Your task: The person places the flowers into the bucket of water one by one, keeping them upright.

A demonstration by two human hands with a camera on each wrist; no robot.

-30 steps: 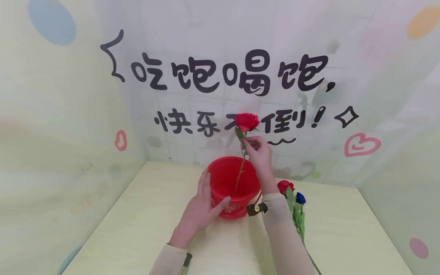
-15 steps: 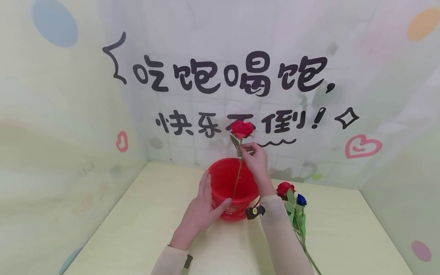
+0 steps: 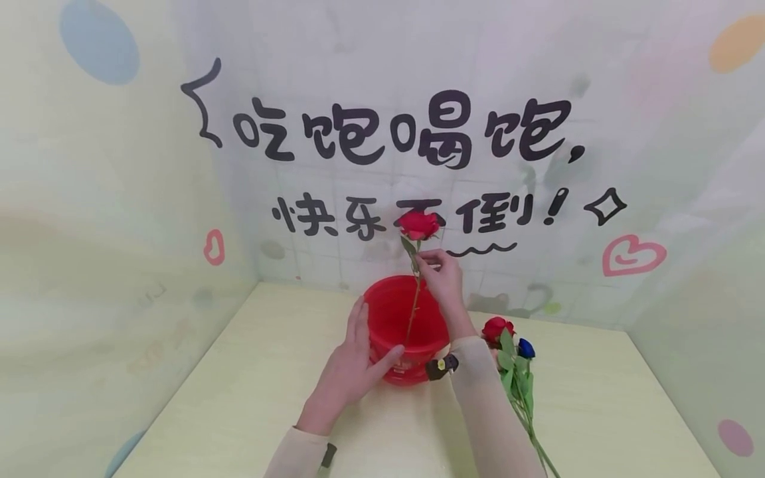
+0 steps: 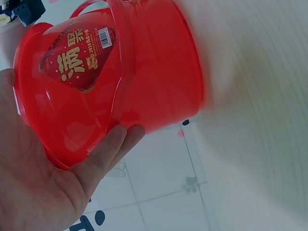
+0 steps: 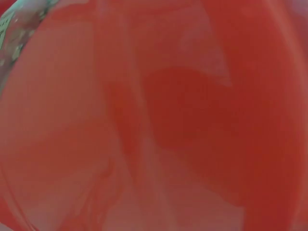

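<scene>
In the head view, a red plastic bucket [image 3: 385, 309] stands upright at the back middle of the table. My left hand [image 3: 346, 372] rests along its left side with fairly straight fingers, the thumb at the front of the rim; the left wrist view shows the palm [image 4: 43, 187] against the bucket's wall [image 4: 159, 67]. My right hand [image 3: 443, 279] pinches a red rose [image 3: 418, 226] by the stem just below its bloom. The stem runs down into the bucket, its lower end hidden behind the front rim. Red bucket wall [image 5: 192, 110] fills the right wrist view.
Right of the bucket, several flowers lie on the pale table [image 3: 597, 398]: a red rose [image 3: 497, 328] and a blue flower [image 3: 526, 348] among green leaves, partly behind my right forearm. A printed backdrop [image 3: 382, 53] stands behind and at both sides.
The right hand has lowered the rose and shifted it slightly left, so its stem sits deeper in the bucket. The left hand keeps its place on the bucket.
</scene>
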